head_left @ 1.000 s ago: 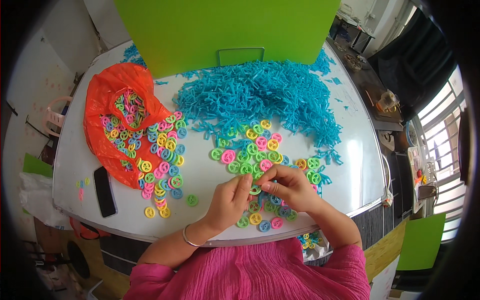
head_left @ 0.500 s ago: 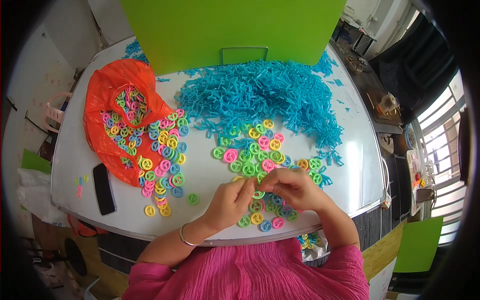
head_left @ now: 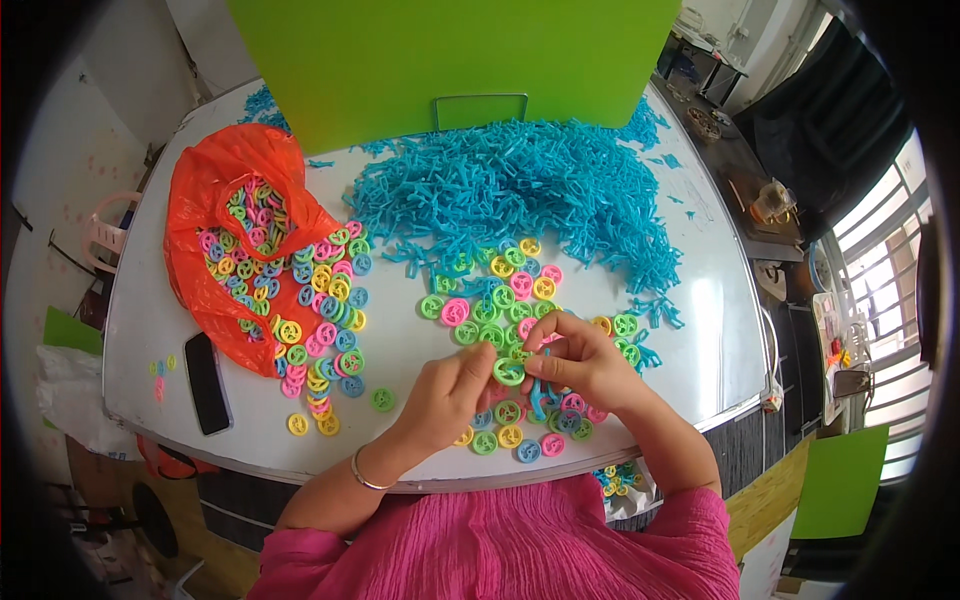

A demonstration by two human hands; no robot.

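Observation:
My left hand (head_left: pixel 452 395) pinches a small green plastic wheel (head_left: pixel 509 373) by its left side, near the table's front edge. Close by on the right, my right hand (head_left: pixel 582 366) has its thumb and forefinger closed on a small blue plastic piece (head_left: pixel 538 398), which hangs down beside the wheel. Under and around both hands lie loose spoked wheels in pink (head_left: pixel 455 312), green, yellow and blue. Beyond them spreads a big heap of blue plastic pieces (head_left: pixel 520 190). My fingers partly hide the wheels below.
A red plastic bag (head_left: pixel 190 270) at the left spills more coloured wheels (head_left: pixel 330 290). A black phone (head_left: pixel 207 385) lies in front of it on the white table (head_left: pixel 390 345). A green board (head_left: pixel 450 60) with a metal handle stands behind the blue heap.
My hands have drawn slightly apart, and the green wheel between them now shows clearly. A blue piece has come into view below my right fingers. The whole view has shifted slightly.

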